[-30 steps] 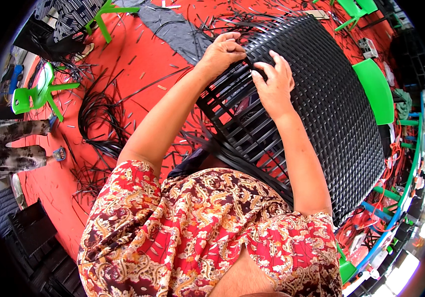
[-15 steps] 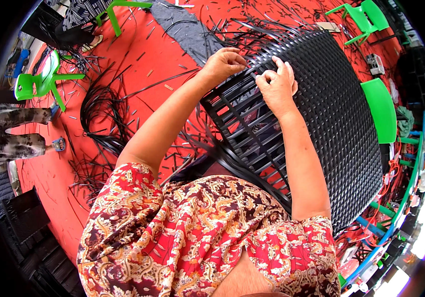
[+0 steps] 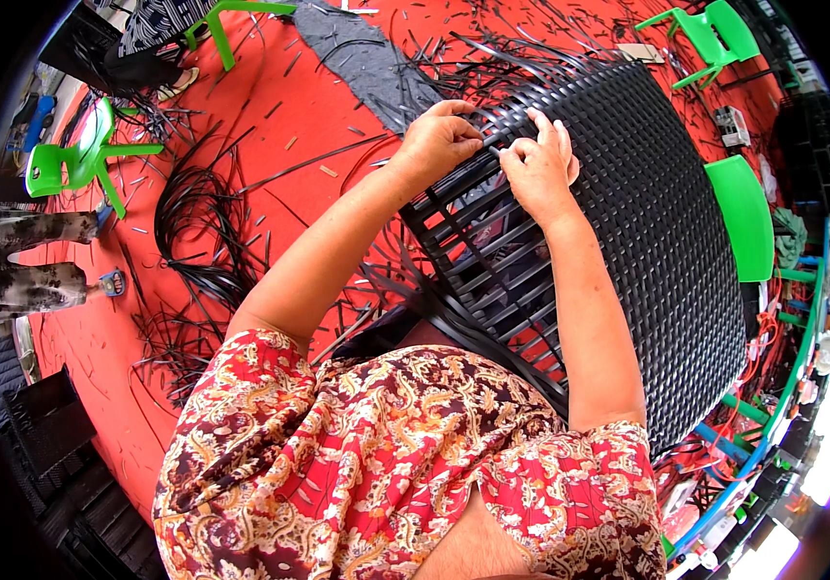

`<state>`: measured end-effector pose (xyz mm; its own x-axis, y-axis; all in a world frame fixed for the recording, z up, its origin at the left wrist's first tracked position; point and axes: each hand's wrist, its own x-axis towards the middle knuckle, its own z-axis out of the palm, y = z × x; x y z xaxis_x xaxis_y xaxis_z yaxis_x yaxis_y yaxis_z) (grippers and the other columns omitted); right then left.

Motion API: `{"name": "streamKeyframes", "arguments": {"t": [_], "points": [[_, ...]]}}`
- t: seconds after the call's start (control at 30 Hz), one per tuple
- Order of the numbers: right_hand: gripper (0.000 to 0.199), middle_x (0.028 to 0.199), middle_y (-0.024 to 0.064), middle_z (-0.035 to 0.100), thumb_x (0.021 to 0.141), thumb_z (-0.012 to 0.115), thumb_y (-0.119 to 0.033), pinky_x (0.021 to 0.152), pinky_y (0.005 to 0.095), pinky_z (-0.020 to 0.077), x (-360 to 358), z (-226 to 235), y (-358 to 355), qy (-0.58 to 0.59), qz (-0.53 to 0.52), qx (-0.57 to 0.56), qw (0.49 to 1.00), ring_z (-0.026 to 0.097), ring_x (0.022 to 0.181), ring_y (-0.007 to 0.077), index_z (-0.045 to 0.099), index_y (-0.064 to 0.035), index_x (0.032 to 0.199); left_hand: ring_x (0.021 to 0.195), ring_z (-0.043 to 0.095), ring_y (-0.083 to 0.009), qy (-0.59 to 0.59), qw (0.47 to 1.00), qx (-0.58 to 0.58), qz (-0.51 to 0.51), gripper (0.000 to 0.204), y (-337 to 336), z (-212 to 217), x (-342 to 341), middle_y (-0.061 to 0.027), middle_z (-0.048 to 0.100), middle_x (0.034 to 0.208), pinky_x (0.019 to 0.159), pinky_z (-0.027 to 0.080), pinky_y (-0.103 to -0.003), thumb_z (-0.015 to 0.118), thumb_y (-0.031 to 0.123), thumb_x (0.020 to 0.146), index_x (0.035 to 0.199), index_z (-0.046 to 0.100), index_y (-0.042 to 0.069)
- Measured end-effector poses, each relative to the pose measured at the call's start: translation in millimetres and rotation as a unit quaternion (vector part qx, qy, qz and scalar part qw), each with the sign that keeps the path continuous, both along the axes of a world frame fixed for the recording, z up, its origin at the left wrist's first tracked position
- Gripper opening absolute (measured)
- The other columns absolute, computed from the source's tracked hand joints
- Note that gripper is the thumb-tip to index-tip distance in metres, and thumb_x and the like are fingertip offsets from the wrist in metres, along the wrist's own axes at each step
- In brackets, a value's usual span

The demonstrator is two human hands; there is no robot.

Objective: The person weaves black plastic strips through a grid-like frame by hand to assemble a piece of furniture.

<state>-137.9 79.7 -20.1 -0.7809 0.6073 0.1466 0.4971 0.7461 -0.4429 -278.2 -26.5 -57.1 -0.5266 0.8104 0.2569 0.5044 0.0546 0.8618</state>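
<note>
A large black woven panel (image 3: 656, 251) stands tilted before me, its right part closely woven and its left part open bars. Both my hands are at its upper left edge, where the weave meets the bars. My left hand (image 3: 439, 140) pinches a black plastic strip (image 3: 485, 152) at the rim, thumb and fingers pressed together. A little to the right, my right hand (image 3: 538, 166) has thumb and forefinger closed on the same strip, its other fingers raised over the weave. More loose strips (image 3: 521, 58) fan out beyond the far edge.
Strip coils (image 3: 207, 232) and scraps lie on the red floor covering (image 3: 308, 251). Green chairs stand at left (image 3: 81, 150) and far right (image 3: 719, 43), with a green seat (image 3: 742, 217) by the panel. A person's patterned trouser legs (image 3: 43, 261) show at left; another person sits at the upper left.
My left hand has dropped slightly and turned, its fingers now closer to my right hand at the strip. My right hand has barely shifted. The panel has moved very little.
</note>
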Motion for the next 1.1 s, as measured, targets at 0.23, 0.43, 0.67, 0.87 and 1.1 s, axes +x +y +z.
{"name": "streamKeyframes", "arguments": {"t": [0.23, 0.43, 0.67, 0.87, 1.1], "points": [[0.019, 0.145, 0.0061, 0.030, 0.080, 0.062, -0.026, 0.107, 0.0517, 0.0099, 3, -1, 1, -0.010, 0.009, -0.009, 1.000, 0.015, 0.137, 0.0342, 0.066, -0.0099, 0.070, 0.084, 0.062, -0.0153, -0.053, 0.999, -0.001, -0.004, 0.014, -3, -4, 1, -0.0078, 0.056, 0.120, 0.076, 0.050, -0.027, 0.069, 0.010, 0.078, 0.090, 0.071, 0.005], [0.019, 0.146, 0.0062, 0.030, 0.080, 0.061, -0.024, 0.106, 0.0521, 0.0114, 6, 0, 1, -0.007, 0.013, -0.008, 1.000, 0.016, 0.137, 0.0343, 0.066, -0.0088, 0.070, 0.084, 0.061, -0.0152, 0.030, 0.999, -0.023, -0.005, 0.012, -6, 7, 11, -0.0088, 0.053, 0.123, 0.077, 0.050, -0.027, 0.070, 0.008, 0.076, 0.087, 0.070, 0.003], [0.019, 0.144, 0.0063, 0.032, 0.081, 0.060, -0.024, 0.106, 0.0531, 0.0137, 7, 6, -4, -0.020, 0.014, 0.008, 1.000, 0.017, 0.136, 0.0343, 0.067, -0.0080, 0.071, 0.097, 0.060, -0.0298, 0.224, 0.974, 0.004, 0.024, 0.009, 0, 7, 14, -0.0169, 0.052, 0.123, 0.086, 0.048, -0.033, 0.067, 0.005, 0.071, 0.079, 0.066, 0.001], [0.019, 0.141, 0.0071, 0.037, 0.081, 0.060, -0.024, 0.105, 0.0538, 0.0147, 14, 5, -4, 0.002, 0.028, 0.016, 0.999, 0.021, 0.135, 0.0350, 0.067, -0.0073, 0.074, 0.103, 0.058, -0.0315, 0.222, 0.974, -0.042, 0.009, 0.011, -1, 15, 15, -0.0199, 0.051, 0.124, 0.090, 0.046, -0.035, 0.065, 0.007, 0.071, 0.076, 0.065, -0.002], [0.019, 0.141, 0.0074, 0.038, 0.081, 0.061, -0.023, 0.105, 0.0535, 0.0146, 13, 1, -7, 0.012, 0.031, 0.031, 0.999, 0.021, 0.135, 0.0351, 0.068, -0.0067, 0.075, 0.100, 0.059, -0.0331, 0.265, 0.963, -0.053, 0.023, 0.011, 2, 24, 19, -0.0212, 0.053, 0.122, 0.086, 0.049, -0.038, 0.059, 0.006, 0.071, 0.071, 0.063, -0.004]]}}
